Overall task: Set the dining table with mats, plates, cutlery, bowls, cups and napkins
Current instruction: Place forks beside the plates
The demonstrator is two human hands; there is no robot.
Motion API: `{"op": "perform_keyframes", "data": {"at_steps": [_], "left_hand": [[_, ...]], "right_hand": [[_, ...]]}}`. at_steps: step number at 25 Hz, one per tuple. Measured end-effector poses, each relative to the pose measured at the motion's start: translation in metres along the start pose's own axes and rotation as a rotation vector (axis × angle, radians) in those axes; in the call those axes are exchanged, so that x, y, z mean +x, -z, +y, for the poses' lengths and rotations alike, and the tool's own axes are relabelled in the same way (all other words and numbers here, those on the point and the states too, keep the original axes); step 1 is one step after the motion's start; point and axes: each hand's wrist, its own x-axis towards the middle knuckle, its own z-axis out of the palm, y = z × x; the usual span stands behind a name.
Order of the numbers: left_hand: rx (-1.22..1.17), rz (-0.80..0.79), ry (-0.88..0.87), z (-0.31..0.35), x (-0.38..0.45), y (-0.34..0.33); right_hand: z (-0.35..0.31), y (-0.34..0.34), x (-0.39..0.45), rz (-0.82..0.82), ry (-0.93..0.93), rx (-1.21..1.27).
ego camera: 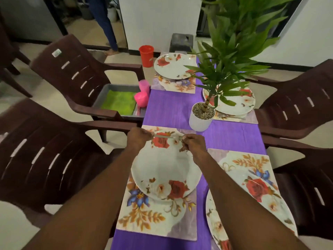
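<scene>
A white plate with red roses [162,168] lies on a floral mat [153,219] at the near left of the purple-covered table. Above its far rim I hold a piece of metal cutlery [168,136] level between both hands. My left hand [139,138] grips its handle end. My right hand [193,142] pinches the other end, which looks like fork tines. Three more rose plates lie on mats: near right [252,204], far left [173,65] and far right [237,101].
A potted plant in a white pot [201,117] stands mid-table, its leaves over the far right plate. A grey tray [115,100] with green cloth and pink cups [142,96] rests on a left chair. A red cup [146,55] stands far left. Brown chairs flank the table.
</scene>
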Motion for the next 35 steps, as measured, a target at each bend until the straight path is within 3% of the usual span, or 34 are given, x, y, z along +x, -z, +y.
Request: {"op": "perform_keyframes", "data": {"at_steps": [12, 24, 30, 35], "left_hand": [[0.119, -0.073, 0.160, -0.003, 0.111, -0.048], [0.069, 0.019, 0.018, -0.018, 0.099, -0.051], [0.109, 0.018, -0.002, -0.022, 0.094, -0.052], [0.004, -0.009, -0.067, -0.029, 0.087, -0.040]], "right_hand": [[-0.004, -0.038, 0.110, 0.192, 0.085, -0.562], [0.015, -0.052, 0.117, 0.236, 0.086, -0.584], [0.026, -0.056, 0.119, 0.273, 0.126, -0.612], [0.023, -0.051, 0.112, 0.232, 0.137, -0.554]]}}
